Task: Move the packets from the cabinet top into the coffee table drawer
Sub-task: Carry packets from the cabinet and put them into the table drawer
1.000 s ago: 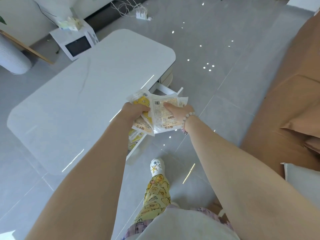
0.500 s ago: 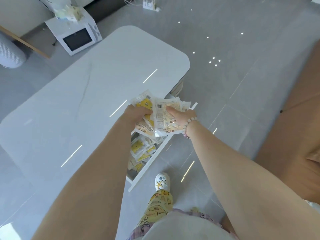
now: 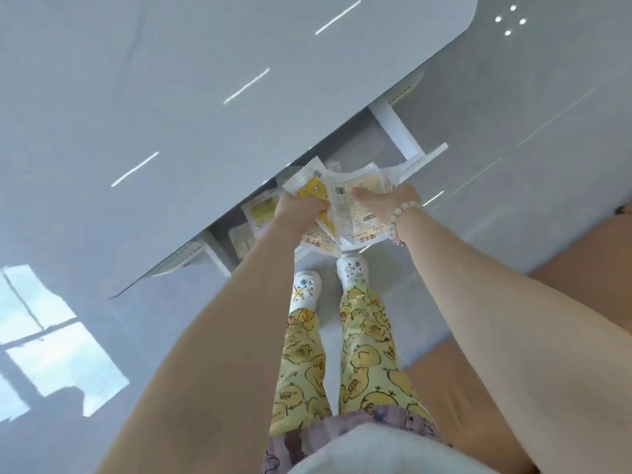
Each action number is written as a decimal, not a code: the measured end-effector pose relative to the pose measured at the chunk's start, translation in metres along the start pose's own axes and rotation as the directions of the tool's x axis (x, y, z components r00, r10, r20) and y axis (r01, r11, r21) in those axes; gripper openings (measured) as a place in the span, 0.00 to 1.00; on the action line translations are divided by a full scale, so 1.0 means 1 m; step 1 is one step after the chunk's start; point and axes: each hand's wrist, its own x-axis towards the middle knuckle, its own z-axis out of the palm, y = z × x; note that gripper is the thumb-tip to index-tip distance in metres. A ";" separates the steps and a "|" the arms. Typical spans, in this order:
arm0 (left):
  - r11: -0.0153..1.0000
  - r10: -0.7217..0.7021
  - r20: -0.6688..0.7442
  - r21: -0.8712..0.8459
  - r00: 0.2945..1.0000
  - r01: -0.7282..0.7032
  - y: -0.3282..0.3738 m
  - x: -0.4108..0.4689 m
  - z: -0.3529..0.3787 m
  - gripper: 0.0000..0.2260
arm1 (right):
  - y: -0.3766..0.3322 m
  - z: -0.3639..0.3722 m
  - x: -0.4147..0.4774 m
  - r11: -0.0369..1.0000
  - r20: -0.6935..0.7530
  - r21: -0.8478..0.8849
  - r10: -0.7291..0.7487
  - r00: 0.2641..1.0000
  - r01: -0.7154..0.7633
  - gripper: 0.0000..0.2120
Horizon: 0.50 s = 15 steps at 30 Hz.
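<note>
Packets (image 3: 354, 203) fill both hands in the head view, held as a fanned bundle over the open drawer (image 3: 400, 131) of the coffee table (image 3: 205, 97). The left hand (image 3: 297, 208) is curled into a fist around the bundle's left part, clamping a packet printed with a yellow figure and stars. The right hand (image 3: 386, 203) grips the right part, thumb pressed flat on the white printed face of the top packet and the other fingers hidden underneath. A bead bracelet (image 3: 400, 217) circles the right wrist.

The long axis of the top packet runs from near the person toward the table edge, tilted slightly leftward at the far end; its printed text reads upside down from here, with the label band at the near end. The bundle's far corners reach just under the tabletop's edge.

More packets (image 3: 261, 213) lie inside the drawer, left of the hands, partly shaded by the tabletop. Below the bundle stand two white clogs (image 3: 352, 271) and trousers (image 3: 366, 354) patterned with yellow ducks, on grey floor tiles (image 3: 513, 97).
</note>
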 end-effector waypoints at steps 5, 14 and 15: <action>0.985 -0.113 -0.033 -0.134 0.993 0.108 -0.029 0.076 0.020 0.13 | 0.004 0.036 0.088 0.991 0.063 -0.123 -0.036 0.997 0.044 0.41; 0.975 -0.072 -0.101 -0.215 0.992 0.049 -0.050 0.224 0.044 0.27 | 0.000 0.102 0.243 0.919 0.091 -0.329 -0.199 0.976 0.218 0.31; 0.982 -0.062 -0.084 -0.184 0.995 0.046 -0.051 0.239 0.048 0.28 | 0.000 0.108 0.260 0.904 0.096 -0.358 -0.213 0.972 0.233 0.31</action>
